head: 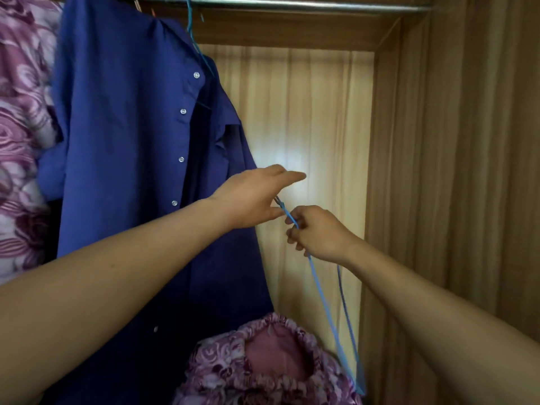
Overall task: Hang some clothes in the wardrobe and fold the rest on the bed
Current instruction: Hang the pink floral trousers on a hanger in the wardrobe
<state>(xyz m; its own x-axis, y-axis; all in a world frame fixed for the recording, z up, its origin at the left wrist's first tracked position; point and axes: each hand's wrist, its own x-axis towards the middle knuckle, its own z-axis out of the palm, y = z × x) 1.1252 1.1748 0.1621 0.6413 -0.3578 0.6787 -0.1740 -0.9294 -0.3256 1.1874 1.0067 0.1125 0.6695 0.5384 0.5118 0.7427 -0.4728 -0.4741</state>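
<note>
Clenching hanger [323, 296] in right grip [317, 233], left grip [251, 197] released beside its hook. Could snag on shirt [125, 159] or slip free if lifted carelessly to rail [292, 3].

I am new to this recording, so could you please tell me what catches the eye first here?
A dark blue shirt hangs from the metal rail, filling the left of the view. In the middle, the right hand grips an empty blue hanger while the left hand, fingers stretched, meets its top end. Purple floral fabric lies below.
</note>
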